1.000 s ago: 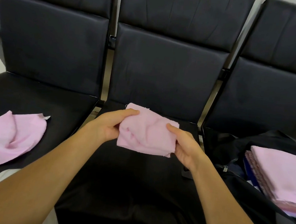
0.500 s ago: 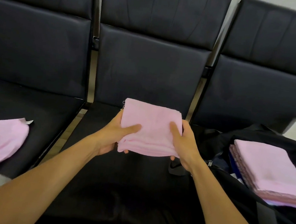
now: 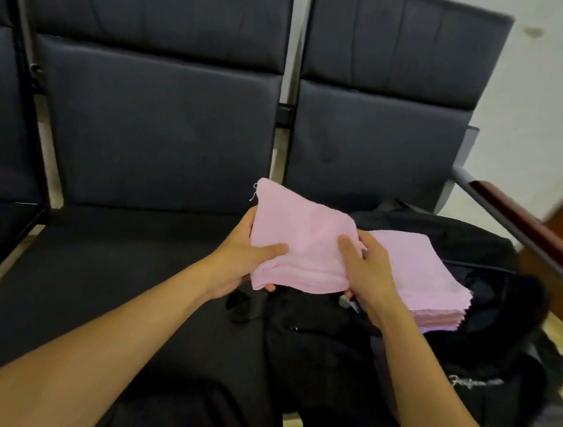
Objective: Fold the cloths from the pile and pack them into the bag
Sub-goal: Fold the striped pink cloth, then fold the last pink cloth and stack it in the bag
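A folded pink cloth (image 3: 305, 236) is held in the air between both hands, just left of the open black bag (image 3: 488, 336). My left hand (image 3: 244, 261) grips its left edge, thumb on top and fingers underneath. My right hand (image 3: 367, 273) grips its right edge the same way. Inside the bag lies a stack of folded pink cloths (image 3: 421, 278), its left part hidden behind my right hand and the held cloth. The pile of unfolded cloths is out of view.
Black padded bench seats (image 3: 111, 283) with tall backrests fill the view. A metal armrest with a dark red top (image 3: 526, 223) runs along the right side of the bag's seat. A white wall stands behind it.
Both hands have carried the folded cloth to the right, up to the stack in the bag. The view turned right, so the loose pink cloth on the left seat is gone from sight.
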Demonstrator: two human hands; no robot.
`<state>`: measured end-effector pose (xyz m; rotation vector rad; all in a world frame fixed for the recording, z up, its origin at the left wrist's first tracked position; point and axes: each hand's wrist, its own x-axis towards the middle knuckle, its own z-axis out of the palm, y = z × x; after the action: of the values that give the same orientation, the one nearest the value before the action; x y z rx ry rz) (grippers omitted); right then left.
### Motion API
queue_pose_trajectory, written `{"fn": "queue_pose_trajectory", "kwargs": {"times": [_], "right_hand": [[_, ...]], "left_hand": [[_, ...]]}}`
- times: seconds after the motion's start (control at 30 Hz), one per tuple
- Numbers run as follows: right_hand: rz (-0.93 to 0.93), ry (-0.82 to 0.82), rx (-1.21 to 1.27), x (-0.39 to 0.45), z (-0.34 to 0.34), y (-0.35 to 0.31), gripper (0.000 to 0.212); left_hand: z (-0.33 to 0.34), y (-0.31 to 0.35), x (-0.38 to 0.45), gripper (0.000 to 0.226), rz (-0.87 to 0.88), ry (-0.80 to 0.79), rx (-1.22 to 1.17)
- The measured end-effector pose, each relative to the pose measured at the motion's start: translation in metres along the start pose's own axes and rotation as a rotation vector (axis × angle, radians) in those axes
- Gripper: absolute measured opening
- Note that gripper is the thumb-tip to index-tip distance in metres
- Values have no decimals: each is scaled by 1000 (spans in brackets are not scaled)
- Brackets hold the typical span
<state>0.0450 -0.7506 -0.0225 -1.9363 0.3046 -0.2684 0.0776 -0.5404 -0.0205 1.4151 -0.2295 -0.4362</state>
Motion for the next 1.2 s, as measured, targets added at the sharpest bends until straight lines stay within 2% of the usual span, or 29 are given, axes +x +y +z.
{"fn": "queue_pose_trajectory", "kwargs": {"times": [0.13, 0.3, 0.37, 0.47, 0.53, 0.57, 0.63, 0.7, 0.73, 0.8, 0.9, 0.97, 1.2], "right_hand": [[-23, 61, -80, 30, -70, 4, 25], [-51, 97, -222, 58, -148, 21, 17], [-28, 95, -279, 66, -164, 35, 15], [49, 12, -413, 78, -174, 63, 27], [138, -57, -549, 83, -176, 77, 40], [141, -48, -602, 85, -175, 78, 47], [58, 67, -701, 90, -170, 72, 55], [-50, 134, -761, 96, -157, 61, 55], [-93, 102, -799, 100, -148, 57, 56], [-115, -68, -882, 111, -129, 60, 63], [-42, -266, -1074, 112, -111, 89, 65], [-28, -265, -1090, 104, -113, 103, 68], [-16, -296, -1133, 96, -111, 101, 70]], "left_hand": [[64, -1, 44, 71, 17, -23, -98], [137, -13, 85, 75, 44, -29, -69], [156, -21, 93, 71, -3, -35, -47], [167, -35, 93, 55, -168, -24, 78], [165, -38, 88, 48, -226, 68, 194], [162, -36, 86, 43, -181, 174, 283], [158, -30, 88, 33, 44, 407, 583], [167, -21, 98, 26, 259, 465, 787], [175, -17, 105, 30, 316, 430, 848], [193, -17, 121, 47, 346, 307, 1006], [206, -41, 133, 57, 179, 71, 1253], [207, -61, 132, 58, 97, -10, 1307], [202, -70, 129, 61, 103, -30, 1361]]}}
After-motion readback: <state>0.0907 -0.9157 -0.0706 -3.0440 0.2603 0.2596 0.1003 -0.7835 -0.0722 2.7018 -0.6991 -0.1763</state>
